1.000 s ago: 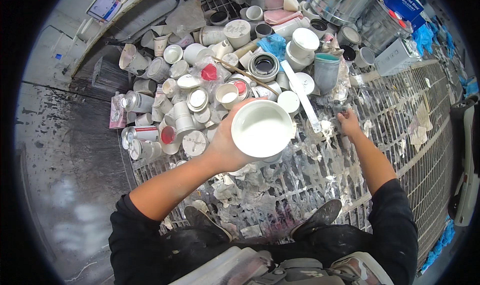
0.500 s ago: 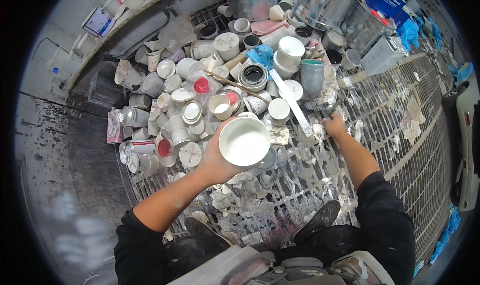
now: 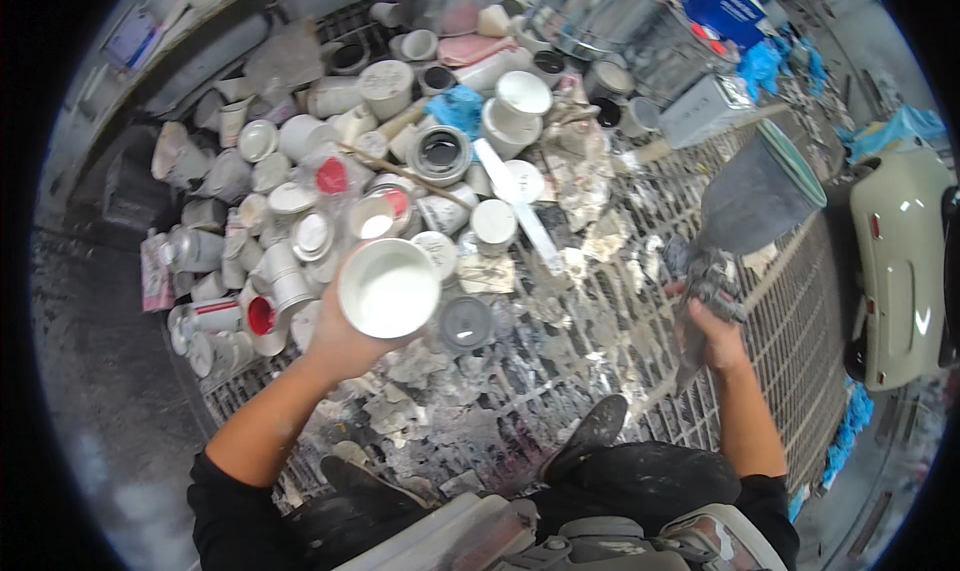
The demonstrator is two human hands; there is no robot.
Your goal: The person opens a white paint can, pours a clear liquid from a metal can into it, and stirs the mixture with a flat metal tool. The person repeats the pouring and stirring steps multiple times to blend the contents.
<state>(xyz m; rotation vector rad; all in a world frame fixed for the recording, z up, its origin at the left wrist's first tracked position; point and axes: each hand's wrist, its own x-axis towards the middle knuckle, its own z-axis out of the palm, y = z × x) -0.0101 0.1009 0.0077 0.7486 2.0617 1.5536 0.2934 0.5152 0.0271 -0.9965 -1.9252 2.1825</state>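
Note:
My left hand [image 3: 338, 343] is wrapped round a white plastic cup [image 3: 388, 255], its mouth facing up. Something white shows inside; whether it is liquid or just the cup's bottom, I cannot tell. Off to the right, my right hand [image 3: 722, 341] grips a paint-stained spray gun [image 3: 712, 279] by its handle. On top of the gun sits a big grey paint cup [image 3: 752, 196] with a greenish rim, tilted toward the upper right. Under the white cup's right side, a grey round lid [image 3: 466, 323] lies on the grating.
Used paint pots [image 3: 385, 89] and cups heap up at the left and far side. A white stick [image 3: 520, 206] and a thin wooden stick [image 3: 400, 174] lie across them. Metal drums [image 3: 610, 11] stand behind. Paint-crusted grating [image 3: 640, 351] spreads underfoot; a pale green car part [image 3: 905, 261] is at right.
The spray gun, which stood among the pots, is now lifted in my right hand, farther right. My view has swung right; my left hand still holds the white cup.

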